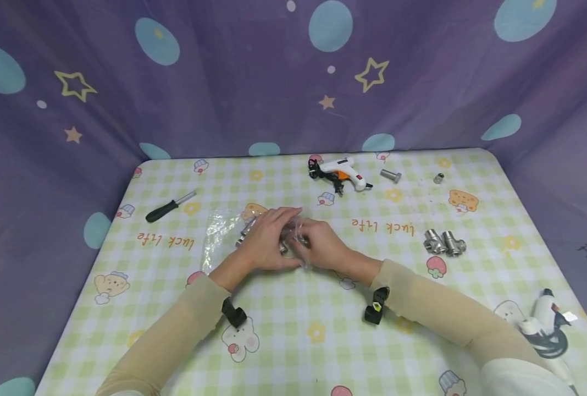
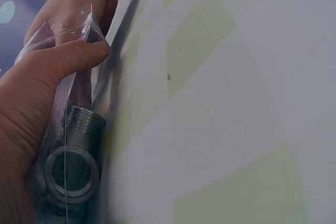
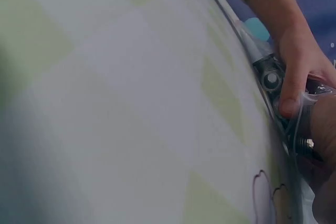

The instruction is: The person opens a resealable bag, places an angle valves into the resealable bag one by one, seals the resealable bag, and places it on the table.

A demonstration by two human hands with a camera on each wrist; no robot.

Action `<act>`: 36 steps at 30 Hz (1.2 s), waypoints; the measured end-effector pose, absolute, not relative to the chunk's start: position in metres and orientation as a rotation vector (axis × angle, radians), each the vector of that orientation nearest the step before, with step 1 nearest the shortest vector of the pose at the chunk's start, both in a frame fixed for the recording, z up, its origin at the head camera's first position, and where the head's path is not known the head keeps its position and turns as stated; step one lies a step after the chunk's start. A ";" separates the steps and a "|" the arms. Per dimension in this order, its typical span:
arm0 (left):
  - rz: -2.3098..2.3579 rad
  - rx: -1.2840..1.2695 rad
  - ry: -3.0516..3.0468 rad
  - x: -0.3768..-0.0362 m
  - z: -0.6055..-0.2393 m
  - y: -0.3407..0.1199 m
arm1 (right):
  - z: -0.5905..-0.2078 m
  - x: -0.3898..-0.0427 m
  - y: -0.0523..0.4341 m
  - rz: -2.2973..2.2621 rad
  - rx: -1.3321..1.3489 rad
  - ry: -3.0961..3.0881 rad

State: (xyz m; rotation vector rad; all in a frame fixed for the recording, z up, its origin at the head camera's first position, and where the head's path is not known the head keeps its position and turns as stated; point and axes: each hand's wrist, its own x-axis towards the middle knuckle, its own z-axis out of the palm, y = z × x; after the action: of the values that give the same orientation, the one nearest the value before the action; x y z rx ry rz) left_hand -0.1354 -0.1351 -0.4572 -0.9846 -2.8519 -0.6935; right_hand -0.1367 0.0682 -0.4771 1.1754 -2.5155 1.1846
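Observation:
A clear plastic bag (image 1: 219, 234) with several shiny metal pipe fittings (image 1: 244, 234) inside lies flat at mid-table. My left hand (image 1: 266, 239) grips the bag near its mouth, its thumb (image 2: 79, 59) over the film. In the left wrist view a threaded tee fitting (image 2: 73, 166) shows through the plastic below that thumb. My right hand (image 1: 323, 242) reaches into the bag's mouth from the right. Its fingertips are behind film and the left hand, so I cannot tell what they hold.
Two tee fittings (image 1: 444, 243) lie to the right. Farther back are a white glue gun (image 1: 345, 170) with a black cord, a bolt (image 1: 390, 175) and a small metal piece (image 1: 438, 178). A screwdriver (image 1: 170, 207) is at left, another glue gun (image 1: 546, 319) at near right.

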 end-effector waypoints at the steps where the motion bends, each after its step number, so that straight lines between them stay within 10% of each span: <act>1: -0.689 -0.983 -2.855 -0.135 -0.457 -0.135 | -0.477 -0.137 0.068 1.181 1.196 -2.513; 36: -0.668 -0.969 -2.833 -0.137 -0.451 -0.133 | -0.464 -0.141 0.081 1.019 1.590 -2.722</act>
State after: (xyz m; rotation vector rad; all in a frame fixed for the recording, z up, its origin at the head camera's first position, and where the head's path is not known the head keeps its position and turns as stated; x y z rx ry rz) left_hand -0.1367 -0.1326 -0.4508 -0.9695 -2.8327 -0.6680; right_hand -0.1410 0.0806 -0.4641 1.5899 -2.7219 1.0192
